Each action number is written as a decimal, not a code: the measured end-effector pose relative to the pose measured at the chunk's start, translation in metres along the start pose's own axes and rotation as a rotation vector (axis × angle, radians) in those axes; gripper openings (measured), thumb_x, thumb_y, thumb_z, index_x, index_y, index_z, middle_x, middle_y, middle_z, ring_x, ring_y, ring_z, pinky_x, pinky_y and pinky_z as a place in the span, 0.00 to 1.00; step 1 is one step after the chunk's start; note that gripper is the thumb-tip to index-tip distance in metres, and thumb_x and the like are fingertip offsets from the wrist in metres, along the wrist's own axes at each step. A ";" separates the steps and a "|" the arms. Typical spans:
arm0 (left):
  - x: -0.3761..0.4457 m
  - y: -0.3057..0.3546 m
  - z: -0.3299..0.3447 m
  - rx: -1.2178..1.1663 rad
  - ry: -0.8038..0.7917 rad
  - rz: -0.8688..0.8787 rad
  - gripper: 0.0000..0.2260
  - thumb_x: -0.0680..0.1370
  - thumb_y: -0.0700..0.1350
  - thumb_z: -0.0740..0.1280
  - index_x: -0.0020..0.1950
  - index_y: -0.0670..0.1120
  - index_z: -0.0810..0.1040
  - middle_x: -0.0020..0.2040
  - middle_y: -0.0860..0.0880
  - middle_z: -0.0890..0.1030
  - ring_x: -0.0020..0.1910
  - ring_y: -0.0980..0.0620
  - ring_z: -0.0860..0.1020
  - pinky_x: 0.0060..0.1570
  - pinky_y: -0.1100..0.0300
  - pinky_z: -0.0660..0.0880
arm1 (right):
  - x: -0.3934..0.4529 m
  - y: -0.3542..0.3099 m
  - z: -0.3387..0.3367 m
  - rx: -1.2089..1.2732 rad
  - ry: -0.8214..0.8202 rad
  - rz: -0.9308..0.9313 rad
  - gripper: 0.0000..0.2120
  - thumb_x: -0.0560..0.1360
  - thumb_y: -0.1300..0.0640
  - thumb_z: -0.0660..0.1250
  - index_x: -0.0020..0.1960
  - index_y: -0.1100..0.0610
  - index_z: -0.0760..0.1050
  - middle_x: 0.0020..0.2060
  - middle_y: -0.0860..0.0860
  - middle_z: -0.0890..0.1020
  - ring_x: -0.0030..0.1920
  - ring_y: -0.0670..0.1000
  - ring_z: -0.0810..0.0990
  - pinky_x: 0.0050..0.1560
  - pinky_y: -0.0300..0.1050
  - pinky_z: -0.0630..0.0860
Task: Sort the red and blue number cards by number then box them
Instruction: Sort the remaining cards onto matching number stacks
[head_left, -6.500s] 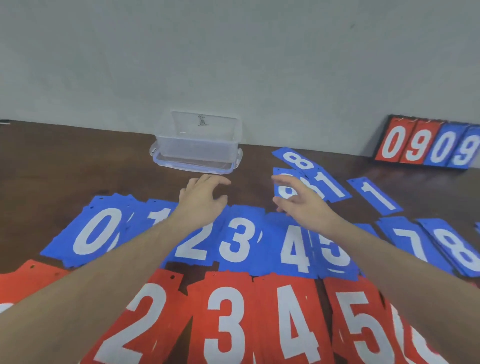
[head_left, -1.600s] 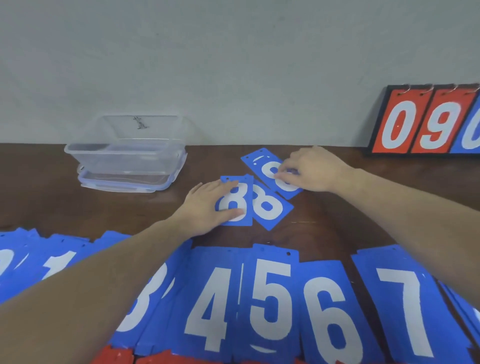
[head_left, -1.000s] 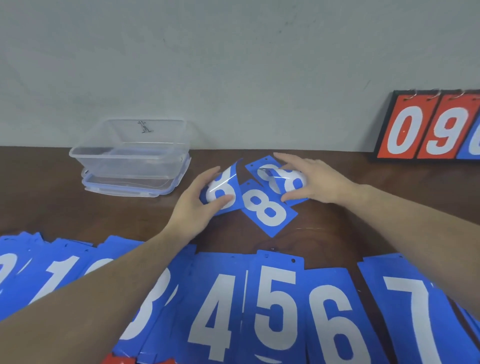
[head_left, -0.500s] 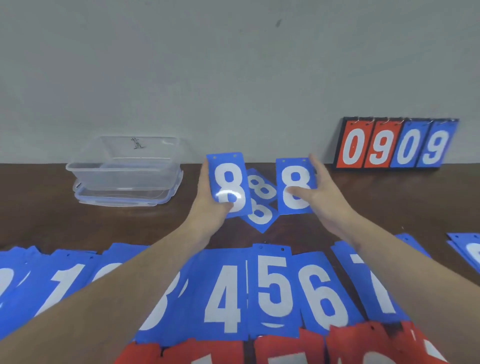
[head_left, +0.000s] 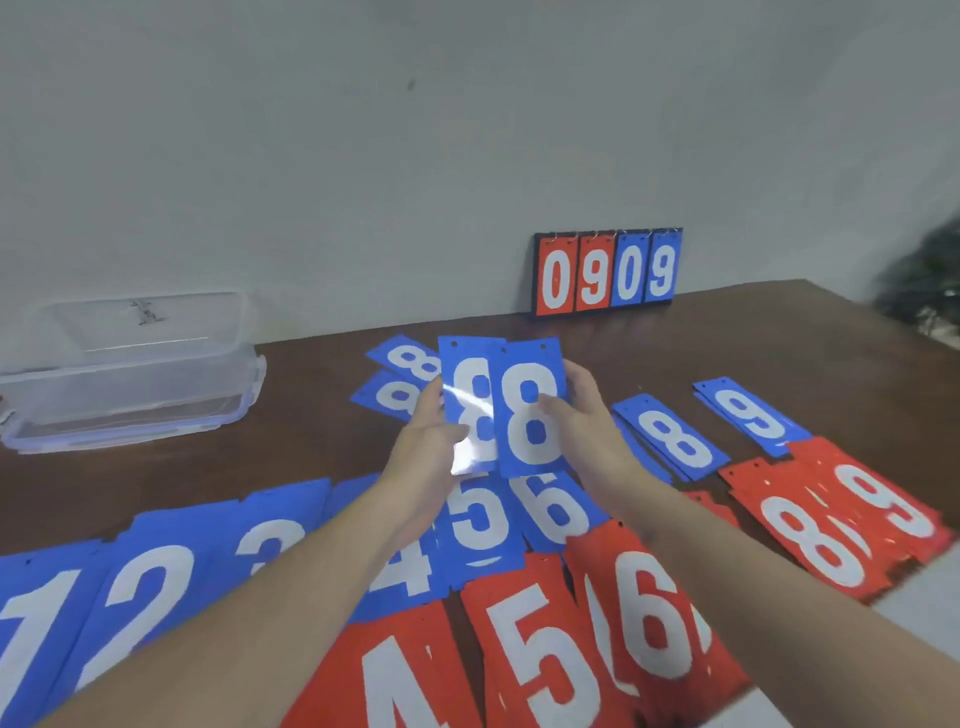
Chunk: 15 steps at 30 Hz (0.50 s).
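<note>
My left hand (head_left: 427, 441) holds a blue 8 card (head_left: 470, 395) upright above the table. My right hand (head_left: 582, 421) holds a second blue 8 card (head_left: 530, 415) that overlaps the first one's right edge. Two more blue 8 cards (head_left: 402, 379) lie flat on the table behind my hands. A stack of blue 8 cards (head_left: 672, 439) lies to the right. Blue cards 1 to 6 (head_left: 478, 519) run in a row below, with red cards (head_left: 540, 654) nearer me. The clear plastic box (head_left: 130, 364) stands at the back left.
A scoreboard (head_left: 608, 273) showing 0909 leans on the wall at the back. A blue 9 pile (head_left: 750, 415) and red 8 and 9 piles (head_left: 831, 525) lie at the right, near the brown table's (head_left: 311, 441) right edge. A dark object (head_left: 930, 291) sits far right.
Both hands picked one blue 8 card each off the table, lifted them upright, then brought them together until they overlap. The view swung right and down.
</note>
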<state>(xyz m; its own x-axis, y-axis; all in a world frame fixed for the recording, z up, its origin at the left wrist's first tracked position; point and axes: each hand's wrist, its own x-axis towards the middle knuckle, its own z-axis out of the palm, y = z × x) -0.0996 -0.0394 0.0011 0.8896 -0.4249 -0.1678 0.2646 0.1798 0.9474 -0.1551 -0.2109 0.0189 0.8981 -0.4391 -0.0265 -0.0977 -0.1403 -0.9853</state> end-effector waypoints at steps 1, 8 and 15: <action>-0.006 0.000 0.011 -0.009 -0.031 0.003 0.29 0.80 0.34 0.58 0.74 0.62 0.67 0.71 0.64 0.71 0.68 0.58 0.73 0.61 0.46 0.77 | -0.004 0.003 -0.004 -0.019 0.022 -0.007 0.17 0.82 0.57 0.63 0.69 0.43 0.67 0.57 0.41 0.80 0.56 0.46 0.82 0.56 0.48 0.81; -0.008 -0.010 0.076 0.046 -0.087 -0.024 0.23 0.80 0.34 0.57 0.62 0.61 0.76 0.55 0.53 0.85 0.56 0.45 0.83 0.59 0.37 0.78 | 0.010 0.015 -0.046 -0.124 0.039 0.045 0.10 0.75 0.49 0.67 0.53 0.53 0.74 0.46 0.48 0.81 0.45 0.51 0.81 0.43 0.45 0.76; 0.018 -0.019 0.132 0.272 -0.124 0.054 0.14 0.85 0.50 0.59 0.70 0.61 0.66 0.59 0.60 0.77 0.54 0.55 0.82 0.55 0.57 0.80 | 0.048 0.023 -0.143 -0.120 0.072 0.092 0.19 0.75 0.54 0.70 0.65 0.47 0.74 0.57 0.45 0.83 0.53 0.51 0.85 0.50 0.52 0.83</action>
<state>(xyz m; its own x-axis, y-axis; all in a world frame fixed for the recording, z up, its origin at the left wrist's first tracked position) -0.1379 -0.1679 0.0163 0.8431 -0.5290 -0.0965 0.0940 -0.0317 0.9951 -0.1756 -0.3626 0.0189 0.8506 -0.5164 -0.0994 -0.2323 -0.1994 -0.9520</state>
